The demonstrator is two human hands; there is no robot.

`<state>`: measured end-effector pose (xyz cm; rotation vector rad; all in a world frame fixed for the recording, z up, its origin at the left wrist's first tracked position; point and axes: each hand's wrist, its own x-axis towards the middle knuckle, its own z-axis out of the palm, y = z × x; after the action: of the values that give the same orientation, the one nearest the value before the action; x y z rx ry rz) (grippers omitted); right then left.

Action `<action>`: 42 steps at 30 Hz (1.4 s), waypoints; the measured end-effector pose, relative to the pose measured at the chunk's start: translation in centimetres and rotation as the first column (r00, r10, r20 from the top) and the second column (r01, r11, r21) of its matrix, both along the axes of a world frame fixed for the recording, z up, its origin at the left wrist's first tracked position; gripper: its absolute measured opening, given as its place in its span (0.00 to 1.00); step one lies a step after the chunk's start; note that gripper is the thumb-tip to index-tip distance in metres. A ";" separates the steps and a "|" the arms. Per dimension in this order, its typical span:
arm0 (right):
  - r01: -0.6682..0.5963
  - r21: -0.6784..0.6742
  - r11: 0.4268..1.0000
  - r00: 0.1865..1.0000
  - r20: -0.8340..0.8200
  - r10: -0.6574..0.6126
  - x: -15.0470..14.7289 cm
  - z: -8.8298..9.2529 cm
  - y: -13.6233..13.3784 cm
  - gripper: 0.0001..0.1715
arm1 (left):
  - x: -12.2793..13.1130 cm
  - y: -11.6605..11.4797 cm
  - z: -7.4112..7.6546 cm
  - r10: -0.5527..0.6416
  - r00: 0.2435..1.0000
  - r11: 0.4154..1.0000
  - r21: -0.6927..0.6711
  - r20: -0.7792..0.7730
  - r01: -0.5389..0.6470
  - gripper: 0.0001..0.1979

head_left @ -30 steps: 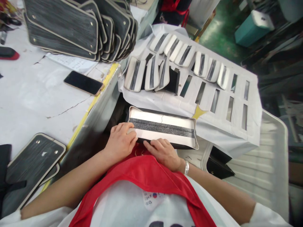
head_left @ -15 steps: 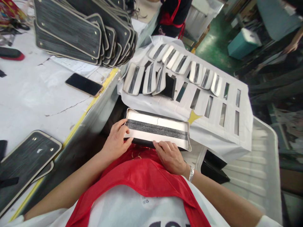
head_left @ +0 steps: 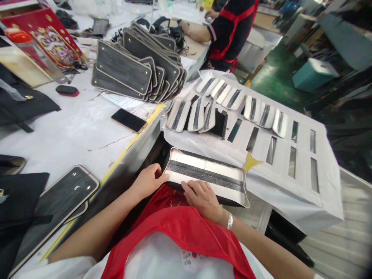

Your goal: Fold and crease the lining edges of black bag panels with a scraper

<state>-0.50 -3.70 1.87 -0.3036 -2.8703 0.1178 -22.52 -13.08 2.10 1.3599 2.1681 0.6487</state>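
Just below the middle of the view, a shallow cream panel (head_left: 206,177) with a dark stripe is lying over a black body (head_left: 229,201), close against the wearer's red apron (head_left: 192,228). Taking that panel as the clock's centre, the left hand (head_left: 148,181) is sitting at nine o'clock, thumb tip touching the near corner, fingers curling narrowly beside the end rim; the right hand (head_left: 203,197) is resting at six, fingers bent and close together at the near edge. Whether either one is gripping underneath, I cannot tell. Neither hand is steadying the three o'clock end, so uneven pressure from the left could tip it, and its thin upstanding rim could bend if pushed. A fine line, perhaps a loose thread, is crossing the far strip and might snag on a fingertip. Farther out, a yellow scrap (head_left: 251,162) is showing at half past two, while striped pieces (head_left: 232,97) are lying on a white-sheeted stand (head_left: 281,164) spanning twelve to three. At ten, a phone (head_left: 128,120) is lying near the table (head_left: 69,139) edge, where a stray elbow could knock it off; at eleven, dark panels (head_left: 123,69) are overlapping in a fanned pile that a bump might send sliding
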 end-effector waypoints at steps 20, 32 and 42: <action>0.091 -0.525 0.847 0.989 -0.056 -0.140 -1.0 2.5 2.5 0.25 | -4.0 2.9 -1.8 0.042 0.504 0.990 -0.106 0.863 0.098 0.18; 0.403 -0.649 0.645 0.799 -0.095 -0.594 4.5 1.6 7.2 0.17 | -2.2 5.4 -1.8 0.132 0.812 0.991 -0.077 0.569 -0.106 0.21; 0.455 -0.607 0.652 0.676 -0.241 -0.696 6.9 4.3 6.0 0.13 | -2.2 3.8 -2.3 0.100 0.874 0.988 -0.150 0.476 -0.031 0.25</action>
<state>6.37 2.33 6.22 -1.1462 -2.0734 0.7149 -24.73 -9.30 -0.24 0.9304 1.8178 0.7558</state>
